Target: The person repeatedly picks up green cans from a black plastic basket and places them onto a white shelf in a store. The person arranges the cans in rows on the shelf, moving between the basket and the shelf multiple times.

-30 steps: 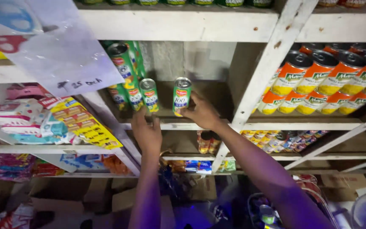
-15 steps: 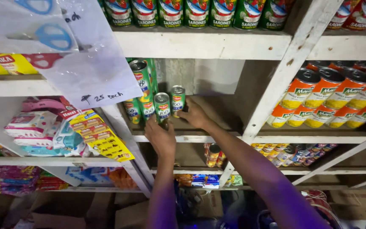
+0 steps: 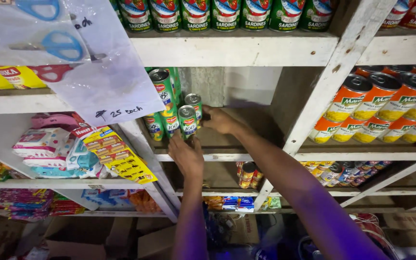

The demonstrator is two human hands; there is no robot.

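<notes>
Small green cans (image 3: 165, 108) with red-and-white labels stand stacked at the left end of a white wooden shelf (image 3: 227, 156). My left hand (image 3: 187, 155) reaches up from below and grips the base of the front green can (image 3: 187, 120). My right hand (image 3: 220, 120) comes in from the right, its fingertips on the side of the rear green can (image 3: 194, 103), which stands just behind the front one. Both cans are upright and close against the stack.
A row of dark green fish tins (image 3: 227, 13) lines the shelf above. Orange corn cans (image 3: 386, 108) lie stacked to the right behind a slanted white post (image 3: 323, 91). Hanging at the left are a plastic sheet with scissors (image 3: 58, 45) and sachet strips (image 3: 116, 154). Lower shelves hold packets.
Both hands have carried their cans left and deeper into the shelf, up against the stack. The view has tilted upward, showing the fish tins above.
</notes>
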